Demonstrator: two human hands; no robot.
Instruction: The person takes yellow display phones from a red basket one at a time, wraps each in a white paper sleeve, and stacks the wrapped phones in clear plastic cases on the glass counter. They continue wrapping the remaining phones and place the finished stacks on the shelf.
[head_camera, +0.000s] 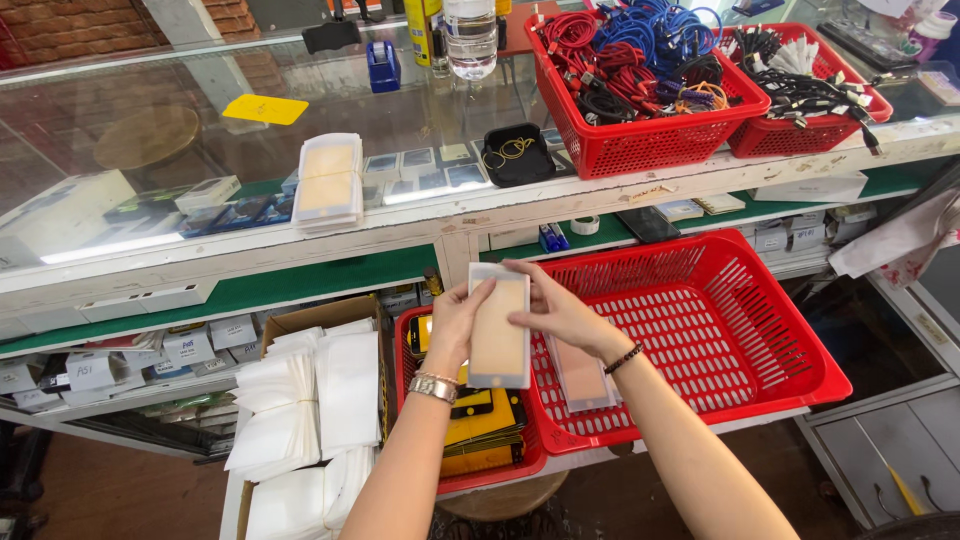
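Both my hands hold one flat white packet with a tan rectangular window (499, 330), upright in front of me. My left hand (455, 325), with a metal watch at the wrist, grips its left edge. My right hand (560, 310), with a dark bead bracelet at the wrist, grips its top and right edge. Below the packet lies a large red plastic basket (730, 330) holding a similar packet (580, 375). A smaller red basket (420, 330) with yellow and black packets sits under my left wrist.
A cardboard box of white sleeves (315, 400) stands at the left. On the glass counter lie a stack of similar packets (328, 182), a black tray (515, 152), a water bottle (470, 35) and two red baskets of cables (640, 75). Shelves of small boxes run beneath.
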